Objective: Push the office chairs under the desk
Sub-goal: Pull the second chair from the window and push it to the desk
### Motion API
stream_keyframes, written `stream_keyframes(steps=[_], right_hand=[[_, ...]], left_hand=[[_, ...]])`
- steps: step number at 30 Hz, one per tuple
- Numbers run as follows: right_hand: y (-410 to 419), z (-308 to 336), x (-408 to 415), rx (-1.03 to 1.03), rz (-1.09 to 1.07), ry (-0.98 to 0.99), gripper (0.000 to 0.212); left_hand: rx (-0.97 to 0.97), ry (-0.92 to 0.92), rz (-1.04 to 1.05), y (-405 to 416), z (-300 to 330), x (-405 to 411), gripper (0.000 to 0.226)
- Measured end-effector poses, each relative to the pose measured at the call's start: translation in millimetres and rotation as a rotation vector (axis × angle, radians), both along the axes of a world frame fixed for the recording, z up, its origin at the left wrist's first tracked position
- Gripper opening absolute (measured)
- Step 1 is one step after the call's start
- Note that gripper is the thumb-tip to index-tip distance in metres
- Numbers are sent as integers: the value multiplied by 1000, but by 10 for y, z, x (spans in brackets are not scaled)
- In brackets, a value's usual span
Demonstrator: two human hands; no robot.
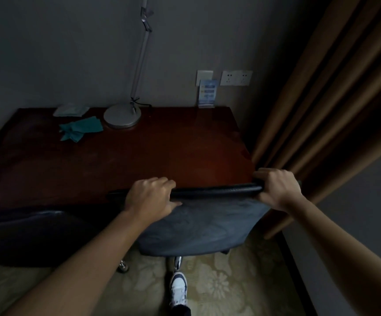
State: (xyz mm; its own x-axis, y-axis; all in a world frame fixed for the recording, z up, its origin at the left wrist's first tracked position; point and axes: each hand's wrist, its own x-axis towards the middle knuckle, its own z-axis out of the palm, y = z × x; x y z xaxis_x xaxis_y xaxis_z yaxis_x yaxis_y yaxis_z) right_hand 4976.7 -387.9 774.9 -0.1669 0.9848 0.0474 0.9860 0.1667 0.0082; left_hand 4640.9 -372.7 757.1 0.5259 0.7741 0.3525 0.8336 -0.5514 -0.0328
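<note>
A blue-grey office chair (pixel 205 226) stands with its backrest against the front edge of the dark red wooden desk (pixel 139 156). My left hand (pixel 150 197) grips the top rim of the backrest near its left end, fingers curled over it. My right hand (pixel 276 188) grips the rim's right end. A second dark chair (pixel 25 233) sits to the left, its backrest close to the desk's front edge. The seats and most of the chair bases are hidden.
On the desk stand a silver lamp (pixel 122 116), a teal cloth (pixel 80 128), a pale packet (pixel 70 110) and a small sign holder (pixel 206 94). Brown curtains (pixel 321 106) hang at the right. My shoe (pixel 178 290) is on the patterned carpet (pixel 230 281).
</note>
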Motion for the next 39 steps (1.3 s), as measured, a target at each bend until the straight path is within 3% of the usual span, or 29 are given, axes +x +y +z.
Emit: stream_keyframes(steps=[4,26,35,39], right_hand=[[-71,34,-55,-19,8,66,21],[-59,-140,30,79,94,53,27],[-419,-120,9,86,111,50,36],[-643,-80,-44,96,9,20,39]], left_hand=[[-21,9,28,-66,-5,4,48],[-49,-32,185,-221,-13,61,46],[-159,-91,474,-790,13,333,45],[-208,-11,544,-1018,64,464,58]])
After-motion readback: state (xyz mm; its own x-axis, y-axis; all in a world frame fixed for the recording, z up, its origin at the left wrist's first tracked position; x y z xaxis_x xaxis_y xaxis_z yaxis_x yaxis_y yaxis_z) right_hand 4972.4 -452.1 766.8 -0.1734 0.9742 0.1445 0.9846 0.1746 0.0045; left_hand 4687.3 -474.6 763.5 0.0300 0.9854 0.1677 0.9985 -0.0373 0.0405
